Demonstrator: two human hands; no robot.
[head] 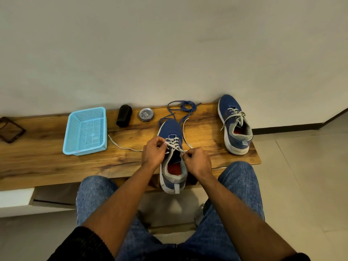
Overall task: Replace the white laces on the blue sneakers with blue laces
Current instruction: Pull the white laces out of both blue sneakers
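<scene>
A blue sneaker [172,132] lies toe-away on the wooden bench [47,162], its heel hanging over the front edge. White laces [174,143] still cross its eyelets, and loose ends trail left and right over the bench. My left hand [153,152] pinches the lace at the left eyelets. My right hand [197,162] pinches the lace at the right side near the top eyelets. Blue laces [185,107] lie tangled behind the shoe's toe. A second blue sneaker [234,123] with tied white laces stands at the bench's right end.
A light-blue mesh basket [85,130] sits left of the shoe. Behind it stand a black brush-like block [124,115] and a round tin [146,114]. A dark phone-like item [10,129] lies far left. My knees in jeans are below the bench; a wall is behind.
</scene>
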